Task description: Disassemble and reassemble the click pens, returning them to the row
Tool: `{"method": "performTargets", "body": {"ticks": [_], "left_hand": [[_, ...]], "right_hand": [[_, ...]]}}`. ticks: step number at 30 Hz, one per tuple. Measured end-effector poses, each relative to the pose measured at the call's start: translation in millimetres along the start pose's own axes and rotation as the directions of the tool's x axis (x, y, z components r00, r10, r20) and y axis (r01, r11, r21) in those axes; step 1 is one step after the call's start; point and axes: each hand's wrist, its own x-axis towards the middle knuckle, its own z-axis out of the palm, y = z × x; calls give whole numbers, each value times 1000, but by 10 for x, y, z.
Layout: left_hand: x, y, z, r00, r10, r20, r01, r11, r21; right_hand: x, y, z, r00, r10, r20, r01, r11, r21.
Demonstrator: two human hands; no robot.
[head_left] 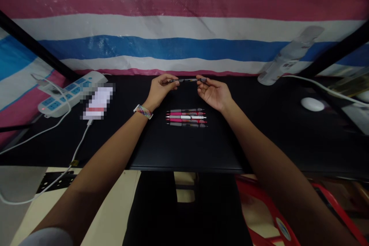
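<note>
A dark pen [188, 80] is held level between my two hands near the back of the black desk. My left hand [162, 88] pinches one end between thumb and fingers. At the other end, my right hand [213, 93] grips it between thumb and forefinger, palm partly turned up. Closer to me lies a row of several pens, side by side and roughly parallel. Among them are a white pen [187, 117], a pink and red pen [187, 120] and a grey pen [186, 125]. A woven band [143, 111] circles my left wrist.
To the left are a white power strip [73, 93] and a blurred-out phone [98, 103] on a white cable [83, 138]. A clear bottle [288, 57] and a white mouse [312, 104] stand at right. A striped sheet [173, 49] hangs behind the black desk [184, 153].
</note>
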Motion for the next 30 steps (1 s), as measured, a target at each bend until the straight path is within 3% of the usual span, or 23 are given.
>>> {"method": "performTargets", "body": {"ticks": [18, 30], "left_hand": [[-2, -18, 27, 999, 41, -4, -41, 999, 23], [-18, 33, 68, 999, 36, -16, -35, 998, 49]], "right_hand": [[-5, 28, 45, 997, -41, -61, 46, 996, 71], [31, 87, 3, 992, -123, -28, 125, 989, 77]]}}
